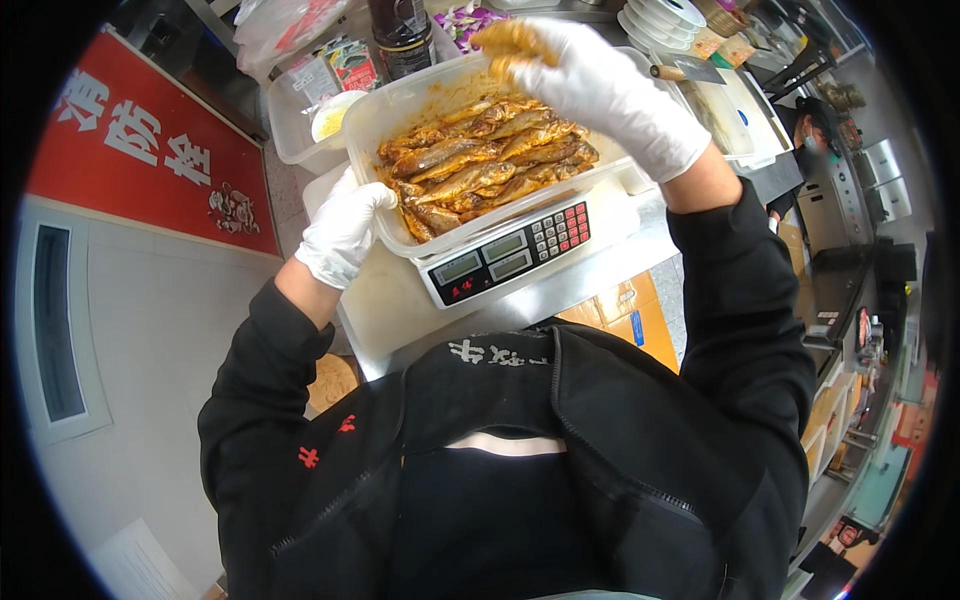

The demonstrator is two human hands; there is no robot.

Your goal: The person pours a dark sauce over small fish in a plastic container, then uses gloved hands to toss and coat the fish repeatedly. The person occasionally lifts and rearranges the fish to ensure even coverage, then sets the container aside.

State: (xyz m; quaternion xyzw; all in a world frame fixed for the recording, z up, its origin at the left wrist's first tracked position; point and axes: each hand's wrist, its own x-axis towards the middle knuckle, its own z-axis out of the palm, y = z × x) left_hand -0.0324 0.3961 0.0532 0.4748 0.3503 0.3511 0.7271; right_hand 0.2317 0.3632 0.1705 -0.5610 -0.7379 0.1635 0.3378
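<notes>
A translucent plastic tub holds several rows of small whole fish coated in orange-brown sauce. It rests on a digital scale with a keypad and display panel. My left hand, in a white glove, grips the tub's near left corner with the thumb over the rim. Above the tub's far right side is my right hand, also gloved. Its fingers are smeared with the same sauce and spread a little apart, with nothing visible between them.
Left of the tub, another plastic container holds packets and a small bowl with yellow bits. Behind stand a dark bottle and purple flowers. A wooden-handled knife lies at right, near stacked white plates. A person is farther right.
</notes>
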